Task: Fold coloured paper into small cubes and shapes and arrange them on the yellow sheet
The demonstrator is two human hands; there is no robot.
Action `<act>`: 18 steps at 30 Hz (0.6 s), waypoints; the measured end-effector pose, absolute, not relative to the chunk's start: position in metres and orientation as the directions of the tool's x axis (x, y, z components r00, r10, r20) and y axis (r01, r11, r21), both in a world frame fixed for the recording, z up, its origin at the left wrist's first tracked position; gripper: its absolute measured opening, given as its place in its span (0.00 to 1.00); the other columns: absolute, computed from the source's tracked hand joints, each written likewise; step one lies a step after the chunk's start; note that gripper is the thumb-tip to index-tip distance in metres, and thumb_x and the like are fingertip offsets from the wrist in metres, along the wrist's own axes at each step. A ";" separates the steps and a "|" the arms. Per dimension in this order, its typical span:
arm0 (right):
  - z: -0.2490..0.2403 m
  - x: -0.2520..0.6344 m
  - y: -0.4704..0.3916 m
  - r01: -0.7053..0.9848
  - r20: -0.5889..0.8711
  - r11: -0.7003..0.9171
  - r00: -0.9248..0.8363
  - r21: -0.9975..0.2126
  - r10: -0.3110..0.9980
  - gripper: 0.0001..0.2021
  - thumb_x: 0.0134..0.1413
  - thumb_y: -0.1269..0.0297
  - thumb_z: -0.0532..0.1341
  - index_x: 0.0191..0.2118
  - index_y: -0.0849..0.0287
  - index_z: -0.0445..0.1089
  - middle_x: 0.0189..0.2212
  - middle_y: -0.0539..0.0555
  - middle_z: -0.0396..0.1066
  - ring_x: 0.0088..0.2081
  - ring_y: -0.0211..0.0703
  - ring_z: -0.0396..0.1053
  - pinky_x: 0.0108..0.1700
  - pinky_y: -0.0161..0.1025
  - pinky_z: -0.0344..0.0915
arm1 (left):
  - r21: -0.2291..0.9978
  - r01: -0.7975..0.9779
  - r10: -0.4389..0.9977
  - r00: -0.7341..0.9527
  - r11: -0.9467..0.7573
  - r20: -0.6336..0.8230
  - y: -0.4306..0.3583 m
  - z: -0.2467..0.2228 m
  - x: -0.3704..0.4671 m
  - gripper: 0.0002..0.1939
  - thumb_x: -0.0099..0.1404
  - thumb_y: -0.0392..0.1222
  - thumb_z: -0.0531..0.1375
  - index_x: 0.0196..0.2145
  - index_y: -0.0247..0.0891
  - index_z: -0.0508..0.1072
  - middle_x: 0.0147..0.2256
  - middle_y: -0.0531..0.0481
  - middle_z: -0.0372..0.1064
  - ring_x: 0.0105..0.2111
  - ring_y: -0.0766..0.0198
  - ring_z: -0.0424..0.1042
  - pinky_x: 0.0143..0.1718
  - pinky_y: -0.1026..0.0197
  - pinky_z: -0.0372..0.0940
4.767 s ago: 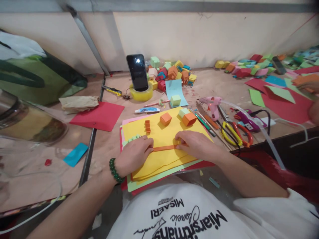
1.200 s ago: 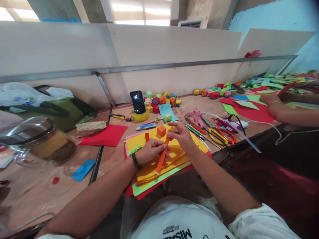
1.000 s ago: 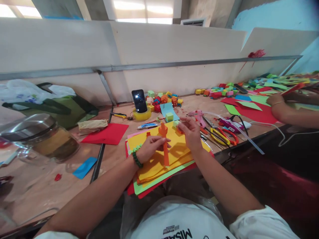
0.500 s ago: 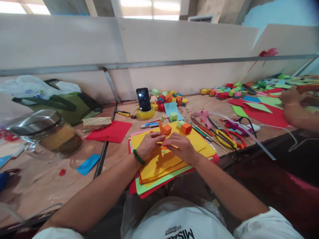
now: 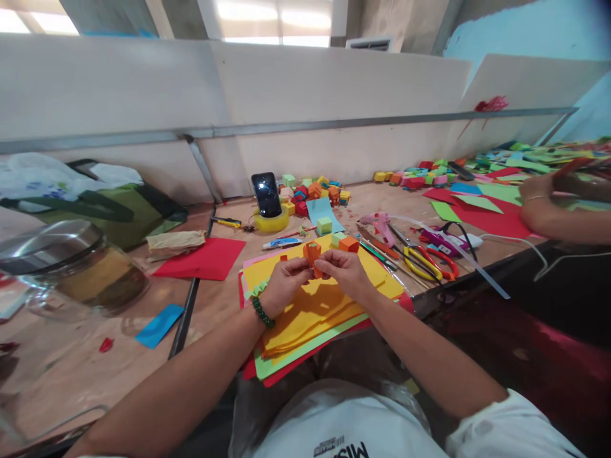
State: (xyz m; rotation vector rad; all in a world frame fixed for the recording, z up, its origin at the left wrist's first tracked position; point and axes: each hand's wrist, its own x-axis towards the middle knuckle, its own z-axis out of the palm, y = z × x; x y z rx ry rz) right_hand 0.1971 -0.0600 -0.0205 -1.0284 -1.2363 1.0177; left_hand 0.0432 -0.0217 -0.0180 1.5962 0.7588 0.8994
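Holding a folded bit of orange paper in two hands

In the head view, the left hand [image 5: 286, 280] and the right hand [image 5: 348, 270] meet in the middle. The fingers of both hands are pinched nearly closed on the orange paper [image 5: 312, 256], one hand at each side of it. It is up over the yellow sheets [image 5: 334, 308]. It looks bent and part folded, so it does not seem to be a finished shape yet. I cannot tell how many folds it has.

Lots of little shapes look all done. An orange box [image 5: 349, 244] is beside a pale green box [image 5: 337, 238] at the back of the sheets. One more green box [image 5: 324, 225] is on a light blue paper [image 5: 329, 208]. Behind is a pile of small boxes [image 5: 314, 192], and off to the right is another pile [image 5: 424, 179]. Some green zigzag paper [image 5: 256, 290] is folded but is not a box.

The surface [image 5: 133, 369] is brown and a bit messy. It has a phone [image 5: 267, 194] by a yellow tape roll [image 5: 272, 221], a pink glue gun [image 5: 382, 226], a big jug [image 5: 105, 277] and a green bag [image 5: 112, 222]. A pale wall [image 5: 143, 92] is behind, with bright windows [image 5: 248, 11] up high. Another person's hand [image 5: 537, 191] is at the far right.
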 end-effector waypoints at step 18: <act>-0.020 0.198 -0.061 -0.065 0.249 0.250 0.025 -0.966 0.968 0.16 0.39 0.51 0.69 0.23 0.60 0.71 0.18 0.49 0.69 0.21 0.34 0.63 0.26 0.35 0.63 | 0.895 0.068 0.782 0.519 -0.441 0.345 -0.034 -0.005 0.042 0.12 0.58 0.44 0.58 0.23 0.35 0.74 0.25 0.49 0.72 0.29 0.63 0.69 0.33 0.64 0.63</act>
